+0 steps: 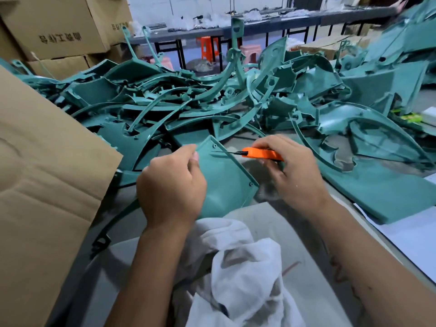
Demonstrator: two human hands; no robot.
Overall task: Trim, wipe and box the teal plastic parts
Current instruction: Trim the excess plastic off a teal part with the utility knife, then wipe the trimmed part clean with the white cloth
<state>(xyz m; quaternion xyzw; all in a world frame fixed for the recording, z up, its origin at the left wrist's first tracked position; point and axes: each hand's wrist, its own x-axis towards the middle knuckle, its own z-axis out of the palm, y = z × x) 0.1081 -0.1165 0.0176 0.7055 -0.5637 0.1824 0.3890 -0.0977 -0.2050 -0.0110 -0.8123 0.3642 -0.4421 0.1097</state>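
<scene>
Teal plastic parts heaped across grey table, brown cardboard box at left edge. White cloth bunched near person. Flat teal panel held over table, near the heap; left hand fingers curled gripping its left edge. Right hand pinches orange utility knife, blade tip on panel's top corner.

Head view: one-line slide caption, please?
Left hand holds flat teal plastic panel; right hand trims it with orange-handled knife.
</scene>
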